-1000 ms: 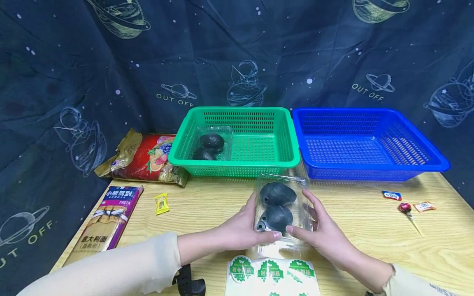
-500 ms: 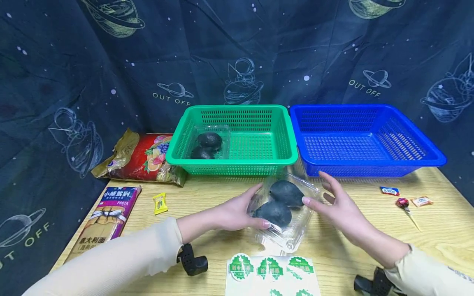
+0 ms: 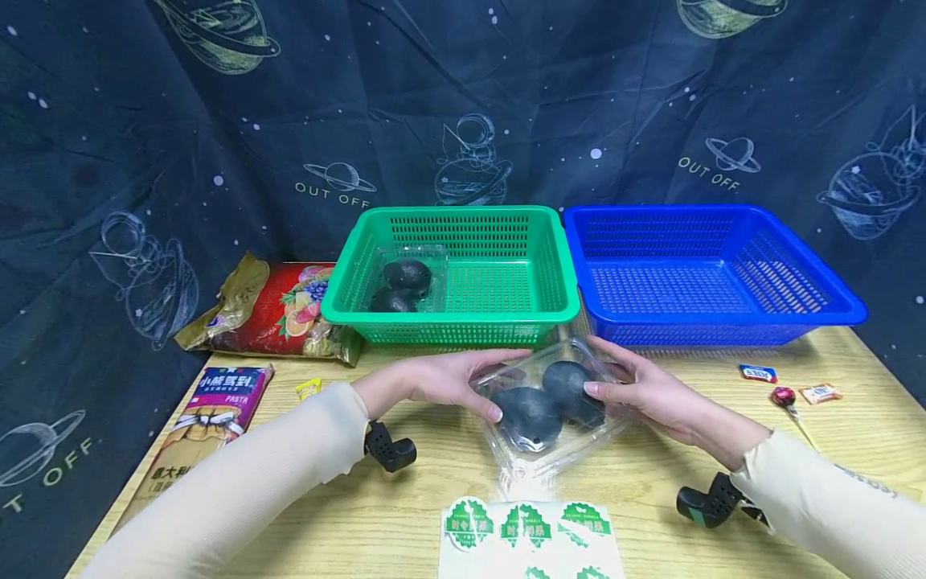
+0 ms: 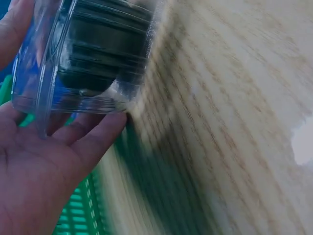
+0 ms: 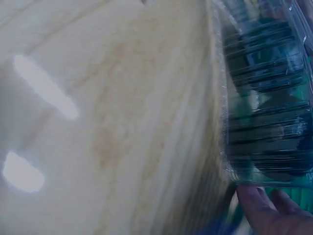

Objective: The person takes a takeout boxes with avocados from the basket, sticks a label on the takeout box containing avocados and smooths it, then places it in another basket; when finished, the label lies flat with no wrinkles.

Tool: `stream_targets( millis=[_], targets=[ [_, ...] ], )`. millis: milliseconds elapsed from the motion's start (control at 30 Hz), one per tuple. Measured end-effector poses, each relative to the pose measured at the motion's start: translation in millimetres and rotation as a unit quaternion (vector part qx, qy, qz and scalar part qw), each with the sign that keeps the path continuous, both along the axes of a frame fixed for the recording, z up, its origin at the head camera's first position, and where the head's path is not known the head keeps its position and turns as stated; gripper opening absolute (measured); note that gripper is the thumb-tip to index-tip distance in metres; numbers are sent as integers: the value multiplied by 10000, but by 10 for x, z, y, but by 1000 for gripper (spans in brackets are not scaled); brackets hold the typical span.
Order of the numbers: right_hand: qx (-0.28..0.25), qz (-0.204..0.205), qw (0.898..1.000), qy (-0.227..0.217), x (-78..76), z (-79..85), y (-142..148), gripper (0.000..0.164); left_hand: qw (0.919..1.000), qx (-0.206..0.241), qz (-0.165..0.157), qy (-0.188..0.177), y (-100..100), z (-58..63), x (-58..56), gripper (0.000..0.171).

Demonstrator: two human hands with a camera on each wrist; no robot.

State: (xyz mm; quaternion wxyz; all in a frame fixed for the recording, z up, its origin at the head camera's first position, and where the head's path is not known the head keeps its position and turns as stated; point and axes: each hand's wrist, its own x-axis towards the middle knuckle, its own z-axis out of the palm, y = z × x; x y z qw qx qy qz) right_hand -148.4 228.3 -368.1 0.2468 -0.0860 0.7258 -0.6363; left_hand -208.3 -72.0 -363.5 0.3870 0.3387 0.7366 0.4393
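A clear plastic clamshell box [image 3: 538, 462] with two dark avocados [image 3: 530, 418] inside sits turned at an angle in front of the baskets. My left hand [image 3: 452, 382] grips its left side, thumb on the lid; in the left wrist view the fingers [image 4: 100, 139] lie along the ribbed wall. On the opposite side my right hand [image 3: 654, 398] holds the box, its thumb over the lid near an avocado. The right wrist view shows fingertips [image 5: 254, 200] at the box's end. In front lies a sheet of green-and-white round stickers [image 3: 531, 539].
A green basket [image 3: 448, 318] holds another clear box of dark avocados [image 3: 407, 276]. Beside it stands a blue basket [image 3: 723, 318]. A red bag [image 3: 271, 310], a pasta pack [image 3: 210, 426] and a yellow sweet [image 3: 309, 389] lie left; a lollipop [image 3: 784, 396] and small wrapped sweets [image 3: 758, 373] lie right.
The box has been turned on the table, from square to slanted. My left hand has shifted to its far left corner, and the right hand has regripped its right side.
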Motion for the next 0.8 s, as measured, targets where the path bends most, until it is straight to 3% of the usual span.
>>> stream_targets(
  millis=[133,233,300,400,467,533,600,800],
  targets=[
    [38,-122,9999,68,51,-24,-17,85,9993,183,322,-110,-48,-32,37,85],
    [80,-316,9994,78,103,-36,-40,85,9949,283,967,-103,-83,-56,140,77],
    [73,-477,9988,98,151,-35,-65,86,9857,333,1648,-87,-88,-73,239,70],
    [98,-774,9969,132,230,-16,-136,86,9618,376,2710,-54,-70,-90,410,67],
    [142,-990,9949,128,285,7,-192,87,9492,400,3118,-94,-50,-90,510,72],
    [231,-1158,9929,130,335,30,-248,89,9470,379,3188,-85,-39,-79,585,82],
    [406,-1200,9918,174,371,46,-288,91,9501,346,3099,-106,-41,-66,628,92],
    [901,-808,9912,537,366,42,-288,91,9529,194,3026,-31,-86,-72,632,101]
  ],
)
